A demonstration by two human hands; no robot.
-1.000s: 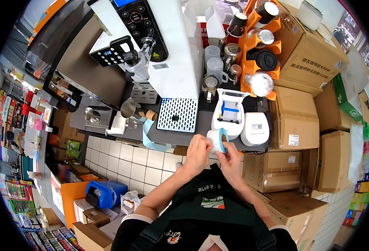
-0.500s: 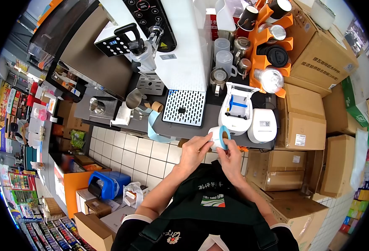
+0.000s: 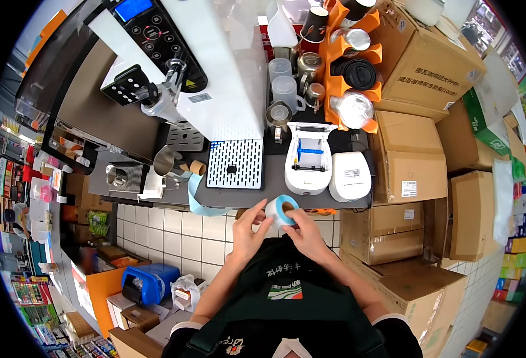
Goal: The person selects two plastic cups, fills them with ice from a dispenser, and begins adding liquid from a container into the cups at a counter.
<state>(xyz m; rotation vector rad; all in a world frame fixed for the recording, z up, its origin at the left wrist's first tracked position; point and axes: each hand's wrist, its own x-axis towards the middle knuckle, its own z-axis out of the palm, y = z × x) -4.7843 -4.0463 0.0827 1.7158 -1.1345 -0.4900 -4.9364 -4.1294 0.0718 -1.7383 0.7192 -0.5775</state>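
Note:
Both my hands hold a white roll of labels with a blue core (image 3: 279,210) in front of my chest, just below the counter's front edge. My left hand (image 3: 248,232) grips the roll from the left with fingers spread over its side. On the right, my right hand (image 3: 303,234) pinches at its blue end. Straight above the roll, on the grey counter (image 3: 257,196), an open white label printer (image 3: 308,159) shows a blue spindle inside.
A second white printer (image 3: 350,176) stands right of the open one. A perforated drip tray (image 3: 235,163) and a coffee machine (image 3: 215,77) lie left. A pale blue liner strip (image 3: 198,200) hangs over the counter edge. Cardboard boxes (image 3: 403,164) stack at right; measuring cups (image 3: 284,89) behind.
The view has shifted, so the roll and both hands sit lower and further left in the frame. The grip on the roll stays much the same, with fingers working at its end.

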